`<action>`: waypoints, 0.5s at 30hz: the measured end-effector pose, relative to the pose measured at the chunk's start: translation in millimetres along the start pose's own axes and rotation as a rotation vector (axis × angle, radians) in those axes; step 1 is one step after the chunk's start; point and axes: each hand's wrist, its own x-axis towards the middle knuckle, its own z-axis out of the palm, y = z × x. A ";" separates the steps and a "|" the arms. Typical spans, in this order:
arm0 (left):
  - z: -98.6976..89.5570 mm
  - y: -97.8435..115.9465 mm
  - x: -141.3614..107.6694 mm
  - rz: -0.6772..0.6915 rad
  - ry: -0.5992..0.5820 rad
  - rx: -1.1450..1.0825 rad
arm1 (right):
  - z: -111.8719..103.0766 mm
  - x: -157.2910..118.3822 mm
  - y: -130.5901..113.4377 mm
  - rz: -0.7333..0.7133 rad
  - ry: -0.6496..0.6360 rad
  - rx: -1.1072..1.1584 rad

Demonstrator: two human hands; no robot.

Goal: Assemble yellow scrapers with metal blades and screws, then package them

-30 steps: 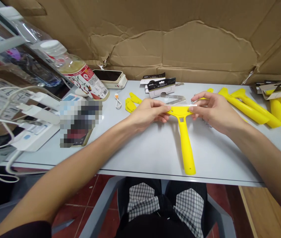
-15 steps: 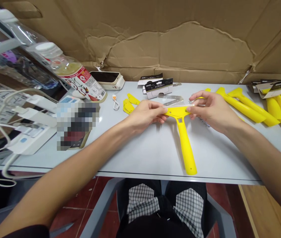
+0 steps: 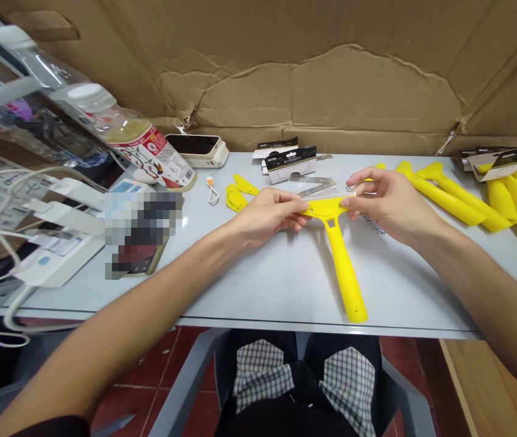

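A yellow scraper (image 3: 344,261) is held by its wide head, its handle slanting down toward the table's front edge. My left hand (image 3: 276,212) pinches the left corner of the head. My right hand (image 3: 383,197) grips the right corner between thumb and fingers. A pale strip runs along the head's top edge. Just beyond it lie several thin metal blades (image 3: 313,181). Yellow flat head plates (image 3: 240,193) rest left of my left hand. Small metal pieces (image 3: 375,226), partly hidden, lie under my right hand.
Black-and-white package cards (image 3: 291,164) lie at the back. More yellow scraper handles (image 3: 461,197) are piled at the right. On the left stand a drink bottle (image 3: 149,149), a power strip (image 3: 58,261) with cables, and a white device (image 3: 198,149). Cardboard (image 3: 322,85) walls the back.
The scraper's handle end has swung slightly right, and its head has tilted or dropped a little. Both hands keep their hold on the head's corners.
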 end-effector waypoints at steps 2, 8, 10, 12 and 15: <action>0.8 1.1 -0.9 0.010 0.011 -0.001 | -0.3 0.0 -0.5 0.021 -0.010 -0.004; 4.0 2.4 -3.1 0.033 0.019 -0.034 | -2.0 1.3 2.5 -0.001 -0.034 0.032; 4.2 1.3 -2.3 0.029 0.025 -0.062 | -2.7 1.8 3.4 -0.006 -0.035 0.029; 3.6 -0.1 -0.8 0.009 0.029 -0.076 | -3.6 2.4 4.1 -0.016 -0.029 0.029; 2.0 -1.3 1.0 -0.036 0.023 -0.059 | -4.7 3.0 4.7 -0.034 -0.021 0.030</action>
